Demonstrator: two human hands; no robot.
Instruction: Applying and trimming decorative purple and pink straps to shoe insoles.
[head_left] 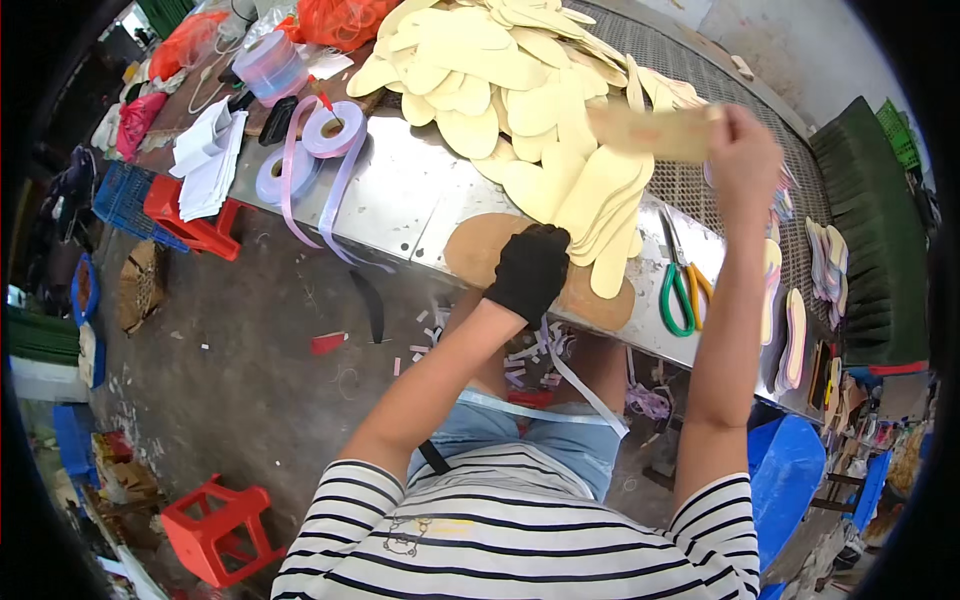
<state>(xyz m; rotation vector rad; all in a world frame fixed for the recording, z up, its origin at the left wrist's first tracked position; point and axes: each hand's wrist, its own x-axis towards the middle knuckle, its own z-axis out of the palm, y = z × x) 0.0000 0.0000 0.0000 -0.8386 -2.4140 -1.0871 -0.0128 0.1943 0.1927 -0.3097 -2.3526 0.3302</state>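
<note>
My left hand [530, 270], in a black glove, rests on a round brown board [480, 245] at the near edge of the metal table [400, 190], beside a heap of pale yellow insoles [510, 90]. My bare right hand [742, 160] is raised over the table's far side and holds one tan insole [650, 130], which is blurred. A white strip hangs from under my left hand toward my lap.
Green and yellow scissors [683, 290] lie to the right of the board. Lilac tape rolls [330, 130] and white sheets [210, 155] sit at the table's left end. Red stools [215, 530] stand on the floor at left, a blue bin [785, 480] at right.
</note>
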